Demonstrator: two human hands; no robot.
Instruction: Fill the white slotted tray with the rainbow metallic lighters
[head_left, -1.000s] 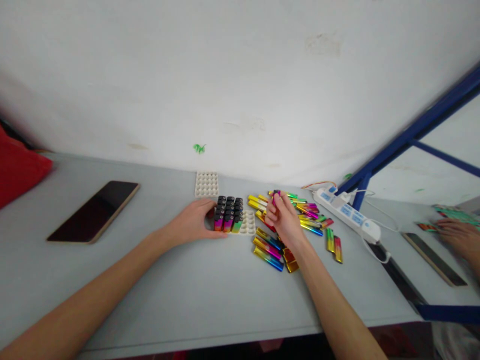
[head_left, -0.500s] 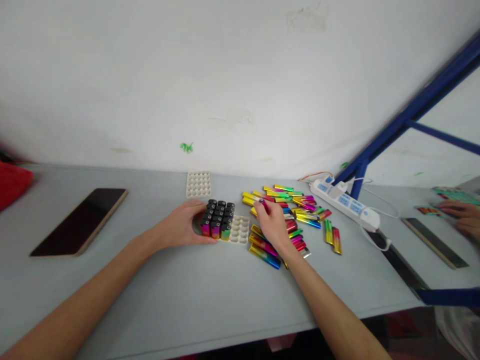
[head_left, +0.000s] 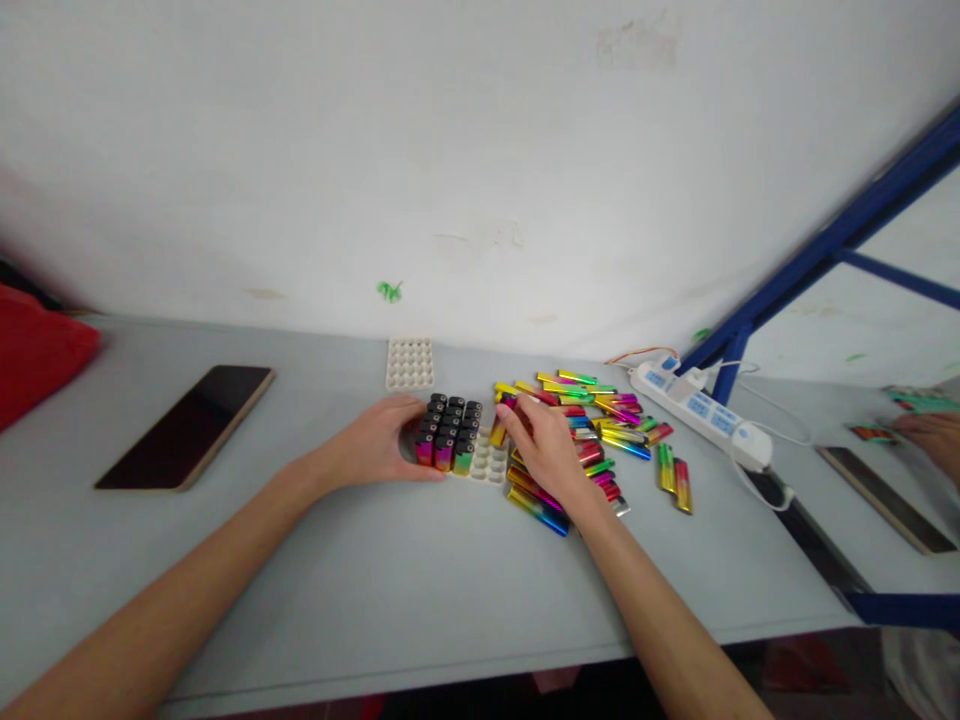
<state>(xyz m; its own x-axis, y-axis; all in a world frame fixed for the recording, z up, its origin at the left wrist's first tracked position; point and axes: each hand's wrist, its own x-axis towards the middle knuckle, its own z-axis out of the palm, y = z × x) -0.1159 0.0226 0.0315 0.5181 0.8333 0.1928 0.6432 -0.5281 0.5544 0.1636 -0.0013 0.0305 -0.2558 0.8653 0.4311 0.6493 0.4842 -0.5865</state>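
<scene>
Several lighters with black tops (head_left: 448, 432) stand upright in rows in a cream tray (head_left: 489, 464), whose right-hand cups show bare. My left hand (head_left: 386, 440) curves around the left side of these rows, fingers behind and thumb in front. Over the tray's right part, my right hand (head_left: 541, 440) pinches a yellow lighter (head_left: 498, 430), held nearly upright. Beside and partly beneath that hand lies a loose pile of shiny multicoloured lighters (head_left: 538, 510).
A second cream tray (head_left: 410, 364) lies near the wall. A dark phone-like slab (head_left: 187, 428) and red cloth (head_left: 41, 355) are left. To the right are a white power strip (head_left: 701, 412), a blue frame (head_left: 810, 265) and another person's hand (head_left: 934, 432).
My right hand has brought a lighter from the pile to the tray's right part, turning it nearly upright. My left hand stays around the rows. The whole view has shifted slightly.
</scene>
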